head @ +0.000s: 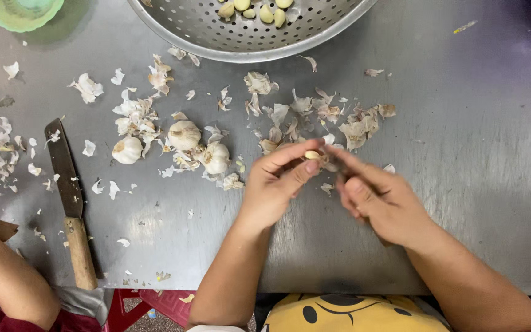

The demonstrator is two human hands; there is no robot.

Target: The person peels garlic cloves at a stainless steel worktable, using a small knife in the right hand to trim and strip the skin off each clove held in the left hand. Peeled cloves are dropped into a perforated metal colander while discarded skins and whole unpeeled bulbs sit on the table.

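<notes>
Left hand (275, 184): pinching garlic clove (312, 155) at fingertips, above steel table (474, 154).
Right hand (379, 200): fingertips closed on clove's skin.
Risk: slippery clove could pop loose, landing among peels (314, 107).

The scene is evenly and fairly brightly lit from overhead, with a cool, slightly purple cast toward the upper right corner. The steel counter (474, 154) reflects the light as soft, hazy patches, strongest below the garlic bulbs and at the right edge, without hard glare. Shadows are weak and diffuse: a faint dark band lies under the colander (247, 37) rim and beside the knife (69, 203). Focus is sharp across the centre; the papery skins show crisp edges. The fingers (290, 157) are slightly soft. The corners darken a little.
</notes>
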